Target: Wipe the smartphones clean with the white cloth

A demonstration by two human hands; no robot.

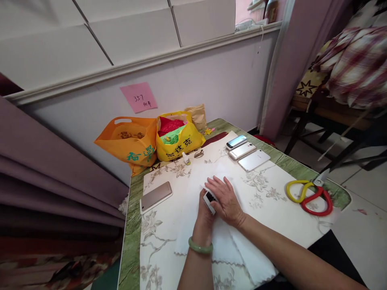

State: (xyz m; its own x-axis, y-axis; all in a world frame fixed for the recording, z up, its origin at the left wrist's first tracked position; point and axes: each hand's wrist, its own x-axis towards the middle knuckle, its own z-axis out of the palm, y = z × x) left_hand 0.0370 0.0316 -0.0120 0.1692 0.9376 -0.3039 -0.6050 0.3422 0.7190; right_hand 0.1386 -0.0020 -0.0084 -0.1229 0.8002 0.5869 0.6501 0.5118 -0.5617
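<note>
My left hand (204,207), with a green bangle (200,245) on its wrist, is closed around a phone (209,202) with a dark face and a pale rim. My right hand (226,201) lies over the phone's upper part, its fingers stretched out and its thumb along the phone's edge. A bit of white material shows by the right fingertips; whether it is part of the cloth below is hidden. Beneath both hands a white cloth (223,247) with zigzag edges is spread on the table.
Three phones (254,160) lie at the back right, another phone (156,197) at the left. Scissors (311,193) with yellow and red handles rest near the right edge. An orange bag (130,141), a stuffed yellow bag (181,147) and a small bottle (186,159) stand at the back.
</note>
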